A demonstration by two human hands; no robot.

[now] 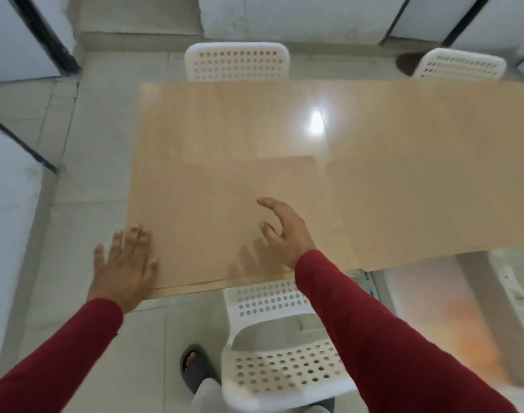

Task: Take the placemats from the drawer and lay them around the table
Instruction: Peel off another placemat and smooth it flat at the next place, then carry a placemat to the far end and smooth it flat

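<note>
A tan placemat, nearly the same colour as the wood, lies flat on the near left part of the light wooden table. Its near edge runs close to the table's front edge. My left hand is spread flat, palm down, at the placemat's near left corner. My right hand hovers just above the placemat's near right area with fingers apart and nothing in it. Both arms wear dark red sleeves. No drawer is in view.
A white perforated chair stands right below me at the table's front edge. Two more white chairs stand along the far side. My sandalled foot is on the tiled floor. White panels line the left and back.
</note>
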